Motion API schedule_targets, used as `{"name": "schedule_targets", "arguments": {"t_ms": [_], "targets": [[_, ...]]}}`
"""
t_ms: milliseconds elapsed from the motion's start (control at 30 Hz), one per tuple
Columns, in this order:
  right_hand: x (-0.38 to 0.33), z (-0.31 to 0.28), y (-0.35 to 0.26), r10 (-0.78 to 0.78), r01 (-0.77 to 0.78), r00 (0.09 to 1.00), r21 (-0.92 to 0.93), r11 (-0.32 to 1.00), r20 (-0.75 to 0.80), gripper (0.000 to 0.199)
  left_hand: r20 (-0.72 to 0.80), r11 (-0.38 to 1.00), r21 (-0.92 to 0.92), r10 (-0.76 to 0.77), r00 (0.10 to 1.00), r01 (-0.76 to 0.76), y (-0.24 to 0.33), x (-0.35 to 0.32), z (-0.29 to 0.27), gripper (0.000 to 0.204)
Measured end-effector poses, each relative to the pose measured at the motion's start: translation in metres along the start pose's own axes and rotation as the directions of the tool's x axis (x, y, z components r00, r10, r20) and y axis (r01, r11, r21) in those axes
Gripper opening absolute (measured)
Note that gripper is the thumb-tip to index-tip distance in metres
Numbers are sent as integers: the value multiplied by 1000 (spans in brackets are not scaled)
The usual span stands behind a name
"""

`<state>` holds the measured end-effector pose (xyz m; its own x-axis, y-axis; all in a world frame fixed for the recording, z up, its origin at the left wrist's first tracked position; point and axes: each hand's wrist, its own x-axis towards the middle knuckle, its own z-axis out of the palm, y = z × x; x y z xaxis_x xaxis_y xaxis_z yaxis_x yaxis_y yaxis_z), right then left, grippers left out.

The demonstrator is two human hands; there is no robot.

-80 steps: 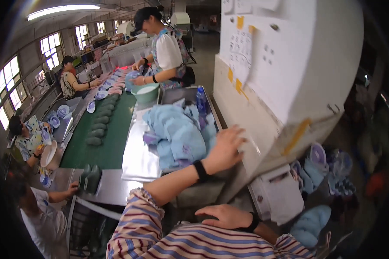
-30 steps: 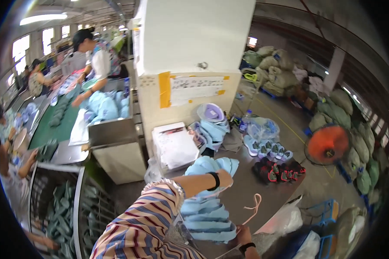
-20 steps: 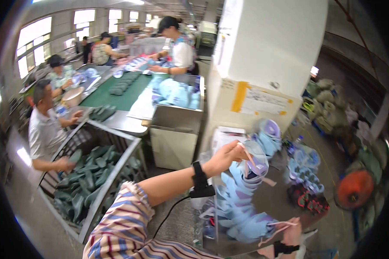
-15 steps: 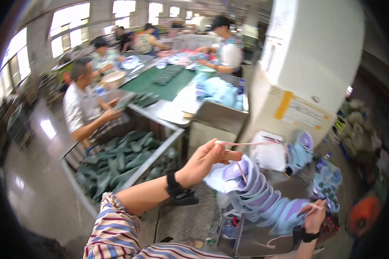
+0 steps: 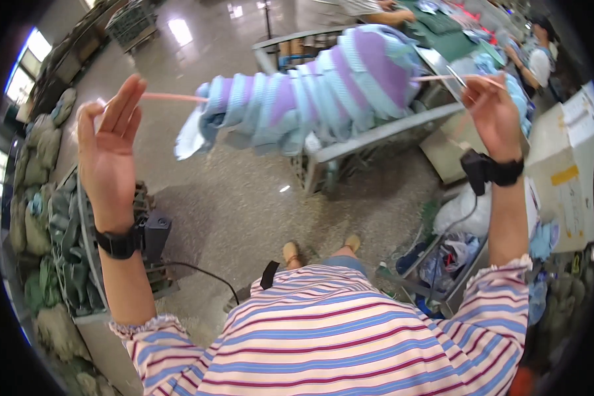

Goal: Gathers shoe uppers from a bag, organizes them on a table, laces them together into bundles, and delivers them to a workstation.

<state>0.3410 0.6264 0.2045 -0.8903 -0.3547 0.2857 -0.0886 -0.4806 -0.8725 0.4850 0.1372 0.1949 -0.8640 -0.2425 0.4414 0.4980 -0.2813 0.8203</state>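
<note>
A bundle of light-blue and purple pieces that look like shoe uppers (image 5: 303, 99) hangs in front of me, strung in a row on a pink cord (image 5: 171, 98). My left hand (image 5: 112, 158) is raised at the left, its fingers stretched up and the cord's left end caught around the thumb and fingers. At the bundle's right end, my right hand (image 5: 494, 122) pinches the cord with bent fingers. The cord is pulled taut on both sides. Each wrist wears a black band with a small box on it.
Below and behind the bundle stands a metal-framed bin (image 5: 383, 142). A bin with plastic bags (image 5: 452, 257) is at the right, near a pale pillar (image 5: 567, 185). Green pieces (image 5: 72, 231) fill a cart at the left, beside stacked sacks (image 5: 39, 165). A co-worker (image 5: 538, 56) is at the far right.
My view has swung left and downward. The bundle has risen from the low metal surface at the right into the air, both hands holding its cord wide apart.
</note>
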Motion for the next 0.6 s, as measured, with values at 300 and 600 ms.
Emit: {"name": "schedule_targets", "arguments": {"t_ms": [300,600], "targets": [[140,197,208,386,-351,878,-169,921,283,46,-484,956,292,177,857,-33,32,-83,-188,29],[251,307,340,639,-115,596,-736,668,487,11,-313,-237,914,104,944,330,-9,-79,-298,21]]}}
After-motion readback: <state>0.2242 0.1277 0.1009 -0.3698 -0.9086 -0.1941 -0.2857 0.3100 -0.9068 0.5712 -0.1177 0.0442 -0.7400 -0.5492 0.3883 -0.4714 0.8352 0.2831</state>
